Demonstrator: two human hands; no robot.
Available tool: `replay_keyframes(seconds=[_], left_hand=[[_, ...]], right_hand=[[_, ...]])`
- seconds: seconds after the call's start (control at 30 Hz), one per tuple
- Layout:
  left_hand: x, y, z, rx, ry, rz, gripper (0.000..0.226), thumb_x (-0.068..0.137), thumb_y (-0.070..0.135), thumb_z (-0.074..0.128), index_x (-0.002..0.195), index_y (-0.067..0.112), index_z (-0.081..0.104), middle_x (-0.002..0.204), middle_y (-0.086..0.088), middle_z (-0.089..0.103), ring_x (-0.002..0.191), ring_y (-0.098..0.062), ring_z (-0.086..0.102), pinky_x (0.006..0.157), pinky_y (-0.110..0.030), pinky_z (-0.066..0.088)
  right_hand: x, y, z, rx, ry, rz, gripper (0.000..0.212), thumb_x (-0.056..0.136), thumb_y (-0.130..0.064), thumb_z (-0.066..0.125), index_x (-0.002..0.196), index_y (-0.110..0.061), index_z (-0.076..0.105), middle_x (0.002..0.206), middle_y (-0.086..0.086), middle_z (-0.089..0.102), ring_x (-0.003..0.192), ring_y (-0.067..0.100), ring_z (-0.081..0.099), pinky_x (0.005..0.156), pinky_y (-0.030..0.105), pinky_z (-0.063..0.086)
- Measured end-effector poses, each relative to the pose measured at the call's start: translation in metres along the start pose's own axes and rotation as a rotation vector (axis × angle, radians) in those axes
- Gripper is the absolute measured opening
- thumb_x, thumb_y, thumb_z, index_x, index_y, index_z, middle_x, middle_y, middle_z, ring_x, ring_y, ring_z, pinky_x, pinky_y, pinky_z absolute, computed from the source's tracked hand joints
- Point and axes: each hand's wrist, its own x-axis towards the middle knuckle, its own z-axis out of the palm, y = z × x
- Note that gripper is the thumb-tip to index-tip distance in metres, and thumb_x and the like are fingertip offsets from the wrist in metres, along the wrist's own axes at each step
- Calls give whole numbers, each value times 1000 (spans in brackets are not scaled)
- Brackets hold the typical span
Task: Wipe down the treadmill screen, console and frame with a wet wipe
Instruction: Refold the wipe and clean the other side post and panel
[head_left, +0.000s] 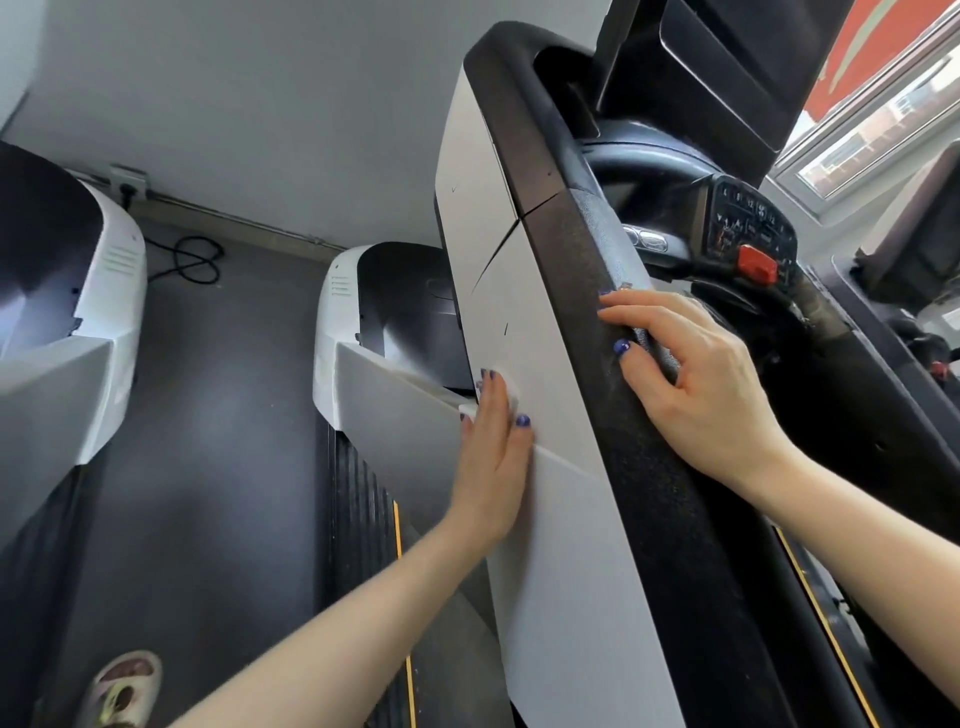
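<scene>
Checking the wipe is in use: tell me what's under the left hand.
Bits of white wipe show past the fingers of the left hand, pressed flat on the grey frame panel. The rest of the wipe is covered.

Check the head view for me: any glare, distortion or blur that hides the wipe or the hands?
Head view: the window is overexposed; wide-angle bending curves the white frame panel; the white wipe barely separates from the panel under the left hand; the right hand on the black handrail is sharp; the console is dim, its markings unreadable.
</scene>
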Motion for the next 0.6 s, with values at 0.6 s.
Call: replay_keyframes(seconds=[0.6], left_hand=[[-3, 22, 4, -47, -23, 125, 64, 101, 41, 29, 155, 30, -4, 159, 26, -10, 147, 12, -9, 127, -39, 0]], right_hand=[[-1, 1, 0, 6, 49, 11, 26, 89, -2, 58, 110, -6, 73, 122, 0, 68, 119, 17, 60, 106, 20, 39]])
